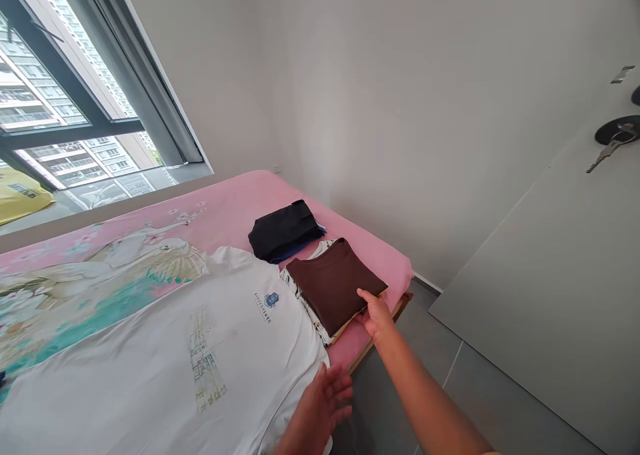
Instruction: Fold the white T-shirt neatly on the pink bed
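My right hand (375,314) reaches forward and grips the near corner of a folded brown garment (333,282). The brown garment tops a small stack of folded clothes near the bed's right edge. My left hand (320,405) hovers open with fingers spread over the lower edge of a white T-shirt (190,348). The white T-shirt lies spread flat on the bed and carries a small blue logo and a faint print. A folded black garment (284,230) sits farther back on the bed.
The bed has a pink sheet (235,202) with a printed picture. A window (65,108) lies to the left, a white wall behind. A grey door (565,262) with keys (607,150) in its lock stands at the right, over grey floor tiles (450,382).
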Action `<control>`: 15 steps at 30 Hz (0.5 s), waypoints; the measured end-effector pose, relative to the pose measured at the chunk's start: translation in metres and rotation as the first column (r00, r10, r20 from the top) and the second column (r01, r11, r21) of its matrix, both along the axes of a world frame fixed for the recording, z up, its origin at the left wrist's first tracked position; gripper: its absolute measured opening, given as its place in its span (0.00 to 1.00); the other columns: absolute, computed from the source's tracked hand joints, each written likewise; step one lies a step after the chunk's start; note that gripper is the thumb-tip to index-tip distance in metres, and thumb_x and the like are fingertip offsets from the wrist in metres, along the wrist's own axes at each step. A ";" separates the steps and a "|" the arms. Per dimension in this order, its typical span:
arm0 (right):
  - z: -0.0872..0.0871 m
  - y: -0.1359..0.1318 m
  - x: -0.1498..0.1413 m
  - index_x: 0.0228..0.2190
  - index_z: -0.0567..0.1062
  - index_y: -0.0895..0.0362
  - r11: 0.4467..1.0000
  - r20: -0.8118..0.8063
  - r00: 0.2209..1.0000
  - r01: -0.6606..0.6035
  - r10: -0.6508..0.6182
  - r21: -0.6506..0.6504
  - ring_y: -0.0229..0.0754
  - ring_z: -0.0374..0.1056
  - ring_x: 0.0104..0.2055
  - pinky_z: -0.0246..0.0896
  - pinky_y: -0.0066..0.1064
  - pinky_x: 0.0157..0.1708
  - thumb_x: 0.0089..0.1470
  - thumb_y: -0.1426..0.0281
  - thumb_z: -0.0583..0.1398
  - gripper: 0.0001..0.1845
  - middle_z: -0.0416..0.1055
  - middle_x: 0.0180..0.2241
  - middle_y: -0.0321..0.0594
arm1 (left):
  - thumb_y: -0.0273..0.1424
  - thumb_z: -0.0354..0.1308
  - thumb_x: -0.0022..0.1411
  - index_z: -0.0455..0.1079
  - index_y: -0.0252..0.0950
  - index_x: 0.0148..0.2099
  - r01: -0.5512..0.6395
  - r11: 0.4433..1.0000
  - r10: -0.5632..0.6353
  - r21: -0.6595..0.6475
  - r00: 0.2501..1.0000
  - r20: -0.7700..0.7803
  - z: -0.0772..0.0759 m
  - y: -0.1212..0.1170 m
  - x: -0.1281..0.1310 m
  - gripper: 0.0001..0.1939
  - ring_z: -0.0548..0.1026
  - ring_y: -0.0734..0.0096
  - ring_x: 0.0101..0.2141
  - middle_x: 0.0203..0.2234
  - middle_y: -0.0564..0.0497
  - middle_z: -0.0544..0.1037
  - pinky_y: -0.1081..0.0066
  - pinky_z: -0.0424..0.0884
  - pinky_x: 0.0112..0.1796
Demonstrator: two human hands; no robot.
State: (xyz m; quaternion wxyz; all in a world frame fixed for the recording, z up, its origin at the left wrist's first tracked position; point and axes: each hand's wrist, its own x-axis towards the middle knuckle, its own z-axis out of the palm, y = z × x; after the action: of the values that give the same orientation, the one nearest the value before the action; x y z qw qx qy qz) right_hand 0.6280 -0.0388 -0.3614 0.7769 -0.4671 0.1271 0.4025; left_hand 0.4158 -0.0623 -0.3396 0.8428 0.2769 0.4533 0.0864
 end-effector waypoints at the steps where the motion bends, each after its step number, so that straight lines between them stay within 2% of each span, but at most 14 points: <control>1: 0.001 0.001 0.003 0.42 0.68 0.48 1.000 0.010 1.000 0.011 -0.011 -0.014 0.40 0.71 0.30 0.70 0.31 0.28 0.34 0.75 0.67 0.29 0.75 0.32 0.31 | 0.53 0.50 0.55 0.61 0.28 0.56 -0.004 0.994 0.012 -0.113 0.997 0.071 0.002 0.005 0.022 0.37 0.70 0.53 0.50 0.51 0.35 0.70 0.59 0.67 0.49; 4: 0.006 -0.005 0.012 0.41 0.68 0.49 1.000 0.043 0.999 0.014 -0.013 -0.024 0.40 0.70 0.29 0.69 0.30 0.26 0.32 0.75 0.67 0.30 0.75 0.31 0.31 | 0.53 0.48 0.57 0.58 0.26 0.59 -0.064 0.959 0.150 -0.274 0.941 0.304 0.006 0.028 0.067 0.39 0.66 0.57 0.54 0.55 0.35 0.67 0.62 0.64 0.53; 6: 0.006 -0.016 0.021 0.42 0.69 0.49 1.000 0.059 0.998 0.002 0.000 -0.026 0.40 0.70 0.29 0.68 0.29 0.25 0.32 0.75 0.67 0.31 0.75 0.33 0.32 | 0.52 0.50 0.57 0.58 0.29 0.60 -0.167 0.947 0.273 -0.274 0.870 0.411 0.008 0.048 0.083 0.38 0.66 0.56 0.55 0.54 0.37 0.68 0.60 0.63 0.54; 8: 0.002 -0.031 0.031 0.44 0.69 0.49 0.999 0.064 0.998 -0.020 0.023 -0.044 0.40 0.70 0.30 0.67 0.29 0.25 0.32 0.73 0.67 0.32 0.75 0.35 0.33 | 0.49 0.52 0.58 0.59 0.33 0.60 -0.281 0.934 0.354 -0.222 0.823 0.445 0.008 0.069 0.092 0.34 0.67 0.54 0.54 0.53 0.40 0.70 0.56 0.63 0.54; 11: -0.010 -0.049 0.047 0.44 0.69 0.50 0.992 0.016 0.994 -0.109 0.110 -0.061 0.43 0.71 0.31 0.68 0.32 0.25 0.34 0.68 0.68 0.31 0.75 0.37 0.38 | 0.43 0.58 0.56 0.62 0.33 0.58 -0.326 0.939 0.344 -0.111 0.871 0.351 0.008 0.094 0.103 0.31 0.71 0.53 0.51 0.48 0.40 0.74 0.54 0.66 0.52; 13: -0.018 -0.052 0.056 0.43 0.71 0.52 0.983 -0.022 0.984 -0.176 0.175 -0.047 0.47 0.72 0.33 0.69 0.35 0.26 0.37 0.63 0.68 0.28 0.75 0.38 0.43 | 0.36 0.63 0.52 0.64 0.32 0.56 -0.336 0.942 0.326 0.000 0.915 0.238 0.008 0.103 0.111 0.29 0.73 0.53 0.48 0.45 0.40 0.76 0.55 0.68 0.50; 15: -0.020 -0.048 0.064 0.42 0.73 0.55 0.975 -0.030 0.976 -0.216 0.215 -0.049 0.49 0.72 0.34 0.69 0.38 0.28 0.39 0.62 0.67 0.26 0.76 0.37 0.46 | 0.28 0.65 0.49 0.66 0.32 0.53 -0.379 0.917 0.365 0.124 0.923 0.122 0.008 0.105 0.119 0.27 0.76 0.55 0.44 0.41 0.41 0.78 0.57 0.71 0.47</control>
State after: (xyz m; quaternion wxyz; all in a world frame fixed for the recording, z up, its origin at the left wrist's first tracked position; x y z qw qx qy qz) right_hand 0.6918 -0.0865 -0.3816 0.7147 -0.4933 0.0958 0.4866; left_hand 0.5344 0.0426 -0.3321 0.8096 0.2417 0.4489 0.2910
